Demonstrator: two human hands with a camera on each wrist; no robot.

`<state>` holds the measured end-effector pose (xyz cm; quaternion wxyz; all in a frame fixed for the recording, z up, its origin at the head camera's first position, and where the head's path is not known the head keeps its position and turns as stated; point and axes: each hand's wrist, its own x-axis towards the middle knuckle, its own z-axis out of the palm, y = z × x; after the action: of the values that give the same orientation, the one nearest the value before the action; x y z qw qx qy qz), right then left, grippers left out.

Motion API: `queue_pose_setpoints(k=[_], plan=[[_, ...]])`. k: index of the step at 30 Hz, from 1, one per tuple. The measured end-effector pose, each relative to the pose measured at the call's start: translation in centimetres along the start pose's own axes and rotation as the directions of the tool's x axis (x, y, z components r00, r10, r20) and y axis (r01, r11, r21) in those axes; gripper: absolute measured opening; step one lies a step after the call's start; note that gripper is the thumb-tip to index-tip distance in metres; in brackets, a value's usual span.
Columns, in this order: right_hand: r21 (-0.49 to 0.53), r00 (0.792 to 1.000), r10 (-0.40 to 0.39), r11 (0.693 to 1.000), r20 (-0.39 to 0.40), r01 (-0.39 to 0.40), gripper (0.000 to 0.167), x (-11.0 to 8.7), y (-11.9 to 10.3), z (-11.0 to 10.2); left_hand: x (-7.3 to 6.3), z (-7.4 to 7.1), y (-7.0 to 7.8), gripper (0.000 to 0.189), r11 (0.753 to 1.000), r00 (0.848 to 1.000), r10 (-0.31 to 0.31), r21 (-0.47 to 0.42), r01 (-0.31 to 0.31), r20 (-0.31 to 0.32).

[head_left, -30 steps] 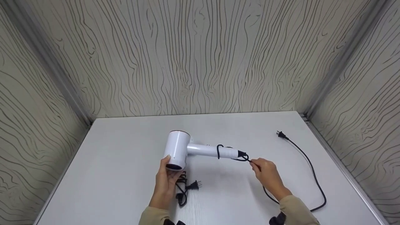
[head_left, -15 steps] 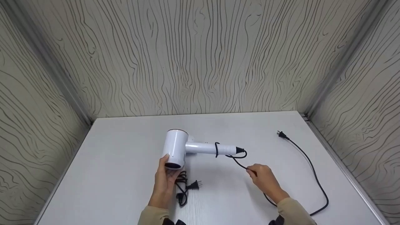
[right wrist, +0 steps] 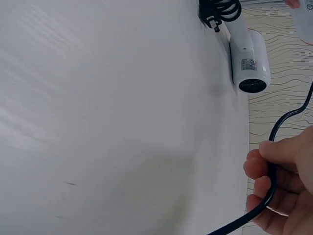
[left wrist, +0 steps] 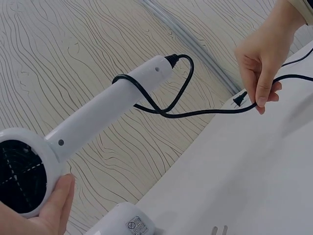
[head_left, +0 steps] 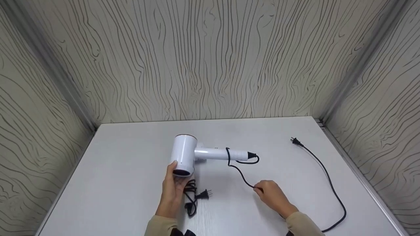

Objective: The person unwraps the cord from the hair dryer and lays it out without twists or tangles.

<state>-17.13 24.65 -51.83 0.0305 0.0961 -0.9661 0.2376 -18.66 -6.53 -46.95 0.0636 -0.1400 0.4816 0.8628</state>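
My left hand (head_left: 171, 193) grips the barrel of a white hair dryer (head_left: 183, 152), held above the table with its handle pointing right. A black cord (left wrist: 215, 112) leaves the handle's end, bends back and makes one loop round the handle. My right hand (head_left: 273, 197) pinches that cord to the lower right of the handle, as the right wrist view also shows. A second white hair dryer (right wrist: 249, 63) lies on the table; in the head view the held one and my left hand hide much of it. Its black cord (right wrist: 227, 9) is wound round its handle.
The held dryer's cord runs on under my right forearm and curves up the right side of the white table (head_left: 115, 170) to its plug (head_left: 296, 141). The second dryer's plug (head_left: 204, 194) lies between my hands. Wood-patterned walls (head_left: 210, 59) enclose the back and sides.
My right hand has drawn the cord from near the handle's end down and slightly left, and the cord now hangs from the loop on the handle. The dryer has risen slightly in view.
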Motion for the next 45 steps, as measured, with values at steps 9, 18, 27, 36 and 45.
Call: queue_pose_setpoints(k=[9, 18, 27, 36, 45], plan=[[0.01, 0.995, 0.037, 0.999, 0.094, -0.038, 0.007, -0.2, -0.2, 1.2, -0.1, 0.2, 0.0, 0.072, 1.0, 1.0, 0.014, -0.022, -0.014, 0.015], [0.039, 0.987, 0.063, 0.997, 0.15, -0.069, 0.007, -0.2, -0.4, 1.8, -0.2, 0.5, 0.0, 0.073, 0.999, 1.0, 0.01, -0.04, -0.009, 0.016], [0.045, 0.98, 0.106, 0.992, 0.168, -0.115, 0.007, -0.1, -0.3, 2.4, -0.2, 0.4, 0.2, 0.074, 0.997, 1.0, 0.006, -0.081, -0.005, 0.007], [0.029, 0.988, 0.071, 0.997, 0.14, -0.076, 0.007, -0.6, 0.1, 2.7, -0.2, 0.3, 0.2, 0.074, 1.0, 1.0, 0.022, -0.02, -0.022, 0.0], [0.015, 0.992, 0.06, 0.998, 0.111, -0.062, 0.01, -0.7, -0.4, 2.3, 0.0, 0.3, 0.3, 0.074, 1.0, 1.0, 0.02, -0.02, -0.02, -0.016]])
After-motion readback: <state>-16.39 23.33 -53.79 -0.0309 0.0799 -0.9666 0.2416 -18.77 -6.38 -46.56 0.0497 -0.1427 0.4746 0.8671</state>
